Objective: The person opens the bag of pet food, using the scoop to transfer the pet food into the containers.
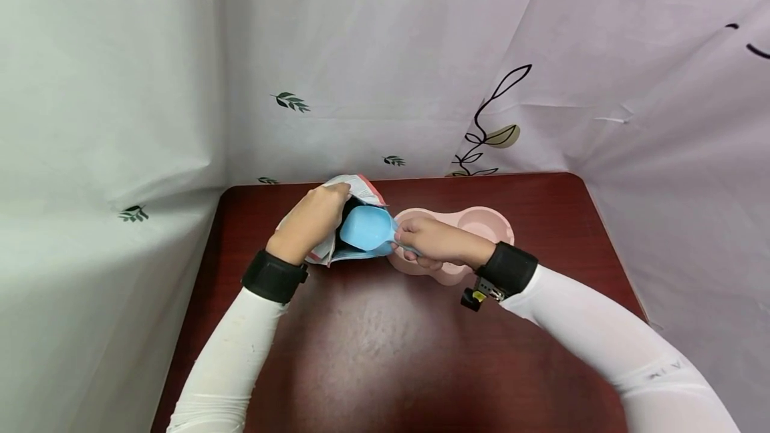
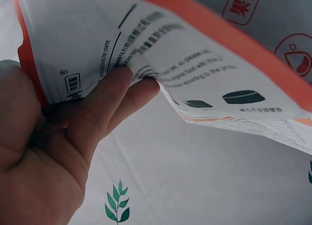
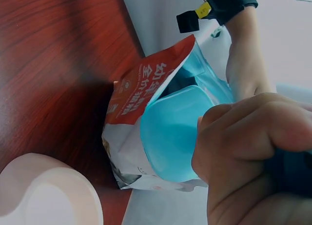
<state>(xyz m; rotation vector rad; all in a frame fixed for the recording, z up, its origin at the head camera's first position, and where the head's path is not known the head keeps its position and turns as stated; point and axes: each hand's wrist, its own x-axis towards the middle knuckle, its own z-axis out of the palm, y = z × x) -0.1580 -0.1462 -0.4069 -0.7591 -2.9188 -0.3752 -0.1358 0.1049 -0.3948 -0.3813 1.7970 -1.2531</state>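
A white and red pet food bag [image 1: 363, 187] stands open near the table's back edge, printed text on its sides. At its rim is my left hand [image 1: 315, 216]; in the left wrist view two fingers press along the printed panel and the bag's edge passes into the hand. My right hand [image 1: 436, 240] grips the handle of a light blue scoop [image 1: 367, 227]. The scoop's bowl sits in the bag's mouth, as the right wrist view shows too. What lies deeper in the bag is hidden.
Just right of the bag, partly under my right hand, is a pink double bowl [image 1: 448, 278]. The dark red wooden table [image 1: 373, 346] ends at patterned white cloth [image 1: 373, 72] behind and at both sides.
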